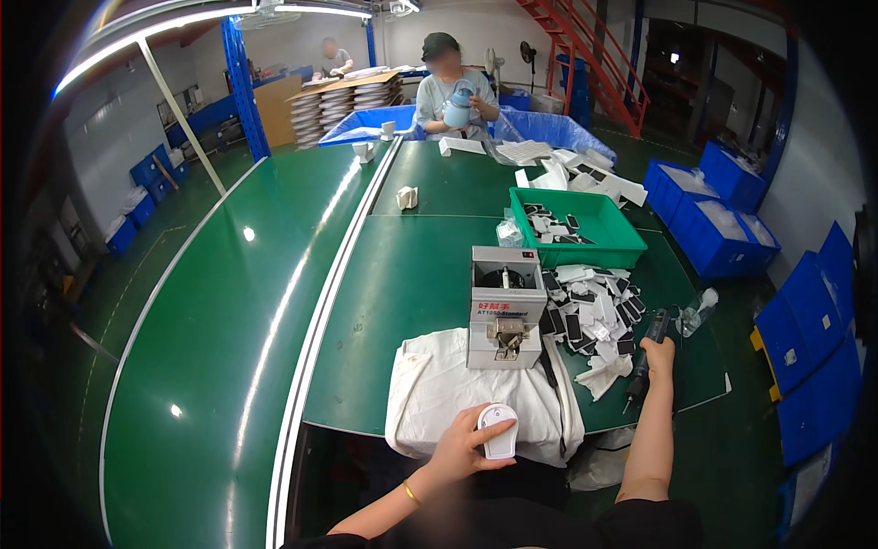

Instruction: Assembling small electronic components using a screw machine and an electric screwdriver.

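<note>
My left hand (457, 448) grips a small white plastic housing (499, 441), rounded at one end, over the near edge of a white cloth (425, 389). My right hand (659, 357) is closed around a black electric screwdriver (638, 382), its thin bit pointing down toward the table's front edge. Between the hands and farther off, a grey screw feeder (506, 343) stands on the cloth. A heap of small white and black parts (594, 316) lies to the feeder's right, just left of the screwdriver.
Behind the heap sits a green bin (626, 245) with similar parts in it. White pieces (594, 178) lie beyond it. A crumpled white item (407, 198) is on the green table (357, 302). Across it, a person (448, 91) holds a blue-grey object. Blue crates (722, 229) stand at right.
</note>
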`<state>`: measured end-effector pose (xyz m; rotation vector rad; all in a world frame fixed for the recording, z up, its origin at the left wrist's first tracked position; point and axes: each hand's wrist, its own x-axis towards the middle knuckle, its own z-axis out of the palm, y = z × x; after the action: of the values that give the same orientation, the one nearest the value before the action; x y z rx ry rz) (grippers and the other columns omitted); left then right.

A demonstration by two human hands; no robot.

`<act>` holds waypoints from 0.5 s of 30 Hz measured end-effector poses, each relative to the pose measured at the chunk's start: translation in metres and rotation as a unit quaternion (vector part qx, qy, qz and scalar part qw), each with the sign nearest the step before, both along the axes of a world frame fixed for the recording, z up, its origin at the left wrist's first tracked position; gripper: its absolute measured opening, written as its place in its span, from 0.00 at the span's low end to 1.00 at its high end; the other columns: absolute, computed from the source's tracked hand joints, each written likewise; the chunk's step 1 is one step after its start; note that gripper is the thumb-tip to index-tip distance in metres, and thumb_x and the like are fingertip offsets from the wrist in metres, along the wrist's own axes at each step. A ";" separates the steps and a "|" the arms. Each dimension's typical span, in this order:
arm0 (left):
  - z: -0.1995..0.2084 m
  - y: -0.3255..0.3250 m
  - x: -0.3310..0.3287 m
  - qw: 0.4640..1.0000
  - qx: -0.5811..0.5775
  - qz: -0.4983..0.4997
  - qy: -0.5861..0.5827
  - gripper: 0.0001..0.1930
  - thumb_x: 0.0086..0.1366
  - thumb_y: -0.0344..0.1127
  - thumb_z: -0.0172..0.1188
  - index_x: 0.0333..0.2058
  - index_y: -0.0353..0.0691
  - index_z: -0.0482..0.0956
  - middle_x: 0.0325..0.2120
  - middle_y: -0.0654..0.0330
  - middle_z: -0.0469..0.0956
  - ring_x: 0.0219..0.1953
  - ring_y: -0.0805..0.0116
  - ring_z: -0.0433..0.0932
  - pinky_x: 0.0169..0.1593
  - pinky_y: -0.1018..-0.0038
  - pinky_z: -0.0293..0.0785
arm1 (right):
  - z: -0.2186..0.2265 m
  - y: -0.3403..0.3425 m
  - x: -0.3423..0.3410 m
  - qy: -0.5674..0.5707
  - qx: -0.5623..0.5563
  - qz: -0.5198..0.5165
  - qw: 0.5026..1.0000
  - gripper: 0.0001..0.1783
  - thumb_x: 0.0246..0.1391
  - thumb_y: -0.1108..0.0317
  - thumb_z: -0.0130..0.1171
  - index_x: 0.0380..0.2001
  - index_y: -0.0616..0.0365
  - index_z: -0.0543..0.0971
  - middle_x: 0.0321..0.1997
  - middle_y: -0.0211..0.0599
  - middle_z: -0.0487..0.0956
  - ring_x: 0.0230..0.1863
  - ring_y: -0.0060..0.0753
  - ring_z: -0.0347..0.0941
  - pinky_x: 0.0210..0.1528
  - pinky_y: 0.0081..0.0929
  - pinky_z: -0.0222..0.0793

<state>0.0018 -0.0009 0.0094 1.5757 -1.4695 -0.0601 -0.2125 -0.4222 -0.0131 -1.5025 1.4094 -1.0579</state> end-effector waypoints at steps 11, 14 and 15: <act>0.001 0.000 0.002 1.000 -0.010 -0.011 0.009 0.35 0.42 0.45 0.78 0.53 0.56 0.80 0.54 0.52 0.73 0.53 0.50 0.73 0.56 0.61 0.71 | -0.015 -0.004 -0.010 0.010 -0.049 -0.045 0.998 0.43 0.44 0.65 0.70 0.61 0.74 0.64 0.50 0.54 0.77 0.44 0.40 0.77 0.46 0.32 0.72; 0.003 0.001 0.002 1.000 -0.010 -0.015 0.010 0.35 0.42 0.45 0.78 0.53 0.56 0.80 0.54 0.52 0.73 0.54 0.50 0.73 0.56 0.62 0.71 | -0.005 0.009 -0.014 -0.040 -0.010 -0.003 0.999 0.43 0.48 0.63 0.71 0.63 0.71 0.63 0.53 0.53 0.75 0.50 0.41 0.75 0.51 0.31 0.70; 0.003 0.002 0.001 1.000 -0.010 -0.015 0.011 0.35 0.42 0.45 0.78 0.53 0.56 0.80 0.54 0.52 0.73 0.54 0.50 0.73 0.56 0.62 0.71 | -0.008 0.012 -0.016 -0.039 -0.010 -0.003 0.999 0.43 0.48 0.63 0.71 0.63 0.71 0.63 0.53 0.53 0.75 0.50 0.41 0.75 0.51 0.31 0.70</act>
<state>0.0026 0.0011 0.0121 1.5329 -1.4718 -0.0796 -0.2288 -0.4098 -0.0209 -1.4561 1.3536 -1.1247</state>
